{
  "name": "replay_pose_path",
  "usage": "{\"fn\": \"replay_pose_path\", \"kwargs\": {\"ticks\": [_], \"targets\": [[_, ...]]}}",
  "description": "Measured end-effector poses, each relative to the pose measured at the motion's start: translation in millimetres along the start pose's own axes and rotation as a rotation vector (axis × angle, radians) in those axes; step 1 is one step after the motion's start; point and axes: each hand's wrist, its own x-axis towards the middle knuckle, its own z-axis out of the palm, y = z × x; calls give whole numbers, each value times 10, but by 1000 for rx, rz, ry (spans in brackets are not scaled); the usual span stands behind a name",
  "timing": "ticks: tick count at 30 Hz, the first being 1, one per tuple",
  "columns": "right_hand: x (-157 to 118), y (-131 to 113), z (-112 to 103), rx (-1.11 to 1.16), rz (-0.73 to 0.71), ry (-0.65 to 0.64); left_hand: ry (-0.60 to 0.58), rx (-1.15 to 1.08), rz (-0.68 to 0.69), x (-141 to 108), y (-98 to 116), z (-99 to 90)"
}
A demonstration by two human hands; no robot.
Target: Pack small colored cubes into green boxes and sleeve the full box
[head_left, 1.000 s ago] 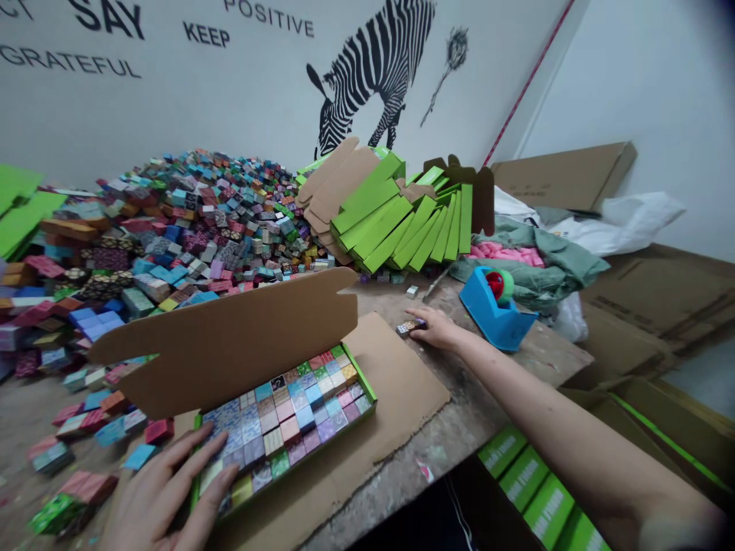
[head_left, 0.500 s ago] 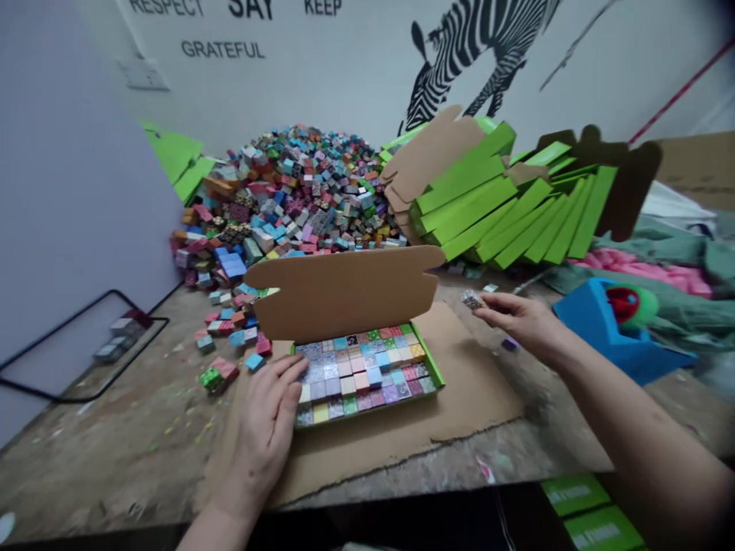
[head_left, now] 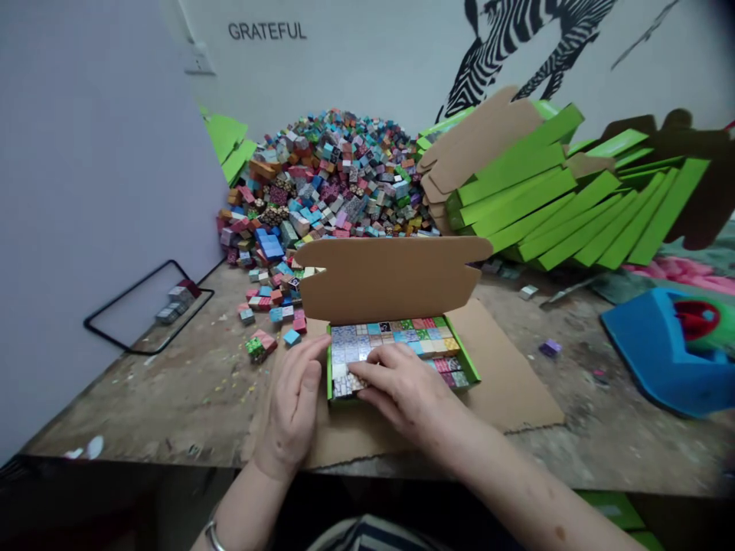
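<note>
An open box with green sides point(head_left: 462, 358) lies before me on a flat piece of cardboard, its brown lid point(head_left: 393, 279) standing up at the back. Rows of small patterned blocks point(head_left: 346, 344) fill it. My left hand point(head_left: 294, 409) rests along the box's left side, fingers stretched out and holding nothing. Over the front left part of the box reaches my right hand point(head_left: 402, 386). Its thumb and fingers are closed on a small patterned block point(head_left: 357, 381) down among the others, mostly hidden by the fingertips. The right hand also covers the middle of the front rows.
Behind the lid rises a large heap of mixed blocks point(head_left: 338, 168). Folded green boxes point(head_left: 517, 199) lean at the back right. A blue plastic holder point(head_left: 648, 352) stands right, a black wire frame point(head_left: 149, 306) left. Loose blocks point(head_left: 261, 344) and a purple block point(head_left: 550, 347) lie about.
My right hand has come from the right of the box to its front left part with the patterned block. My left hand stays at the box's left side. The view has shifted left.
</note>
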Motion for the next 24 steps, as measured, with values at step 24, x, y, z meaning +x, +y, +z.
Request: {"fn": "replay_pose_path", "kwargs": {"ticks": [24], "targets": [[-314, -18, 123, 155, 165, 180, -50, 208, 227, 71, 52, 52]]}}
